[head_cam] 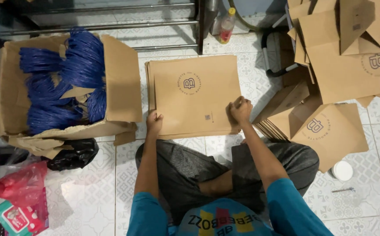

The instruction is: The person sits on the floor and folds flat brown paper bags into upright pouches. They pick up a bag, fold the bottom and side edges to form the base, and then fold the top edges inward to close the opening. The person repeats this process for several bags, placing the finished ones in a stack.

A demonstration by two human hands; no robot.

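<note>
One stack of flat brown paper sheets (pixel 194 94) is seen lying on the tiled floor (pixel 93 196), directly in front of the seated person's knees. Each visible sheet carries one round printed mark; the number of sheets in the stack cannot be counted.

Two hands are observed on the stack's near edge. The left hand (pixel 154 122) is placed at the near left corner, fingers curled over the edge; the grip appears closed on the sheets. The right hand (pixel 241 109) is set at the near right corner, fingers bunched in a tight grip, pinching the top sheet's edge.

To the left, one open cardboard box (pixel 120 87) is noted, filled with bundles of blue cord (pixel 63 83). Below it, one black bag (pixel 74 155) and one red bag (pixel 21 185) are recorded.

To the right, a heap of folded brown paper bags (pixel 347 65) is seen; one white round lid (pixel 342 171) lies near it. One bottle (pixel 227 25) with a yellow cap stands beyond the stack.
</note>
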